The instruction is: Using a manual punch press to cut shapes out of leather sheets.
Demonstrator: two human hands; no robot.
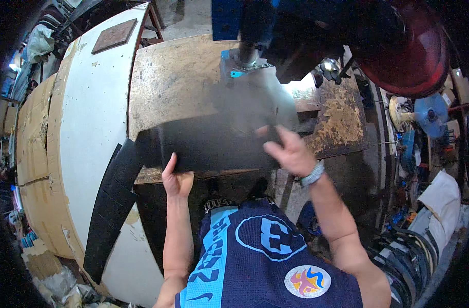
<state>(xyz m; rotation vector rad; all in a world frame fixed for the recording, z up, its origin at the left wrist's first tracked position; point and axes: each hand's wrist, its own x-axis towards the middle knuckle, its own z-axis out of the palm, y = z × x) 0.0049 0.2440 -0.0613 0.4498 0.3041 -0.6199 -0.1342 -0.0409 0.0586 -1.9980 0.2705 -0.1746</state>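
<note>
A wide black sheet of flexible material (pixel 209 146) lies across the front of the worn wooden table, below a sewing machine (pixel 247 54). My left hand (pixel 176 177) grips its near edge, thumb on top and fingers hidden underneath. Over the sheet's right end is my right hand (pixel 293 154), its thumb and fingers apart, the fingertips smeared by motion. Whether that hand touches the sheet I cannot tell. At the sheet's left end, a long curved black piece with seam lines (pixel 111 205) runs down across a white board. The sheet's far side looks blurred near the machine's metal plate.
The wooden table (pixel 168 72) adjoins the white board (pixel 98 97), which bears a brown flat block (pixel 114 36). Overhead right hangs a red wheel (pixel 409 56). Spools (pixel 398 112) stand at the right, with black strips (pixel 398 262) below. Cardboard (pixel 37 154) lines the left.
</note>
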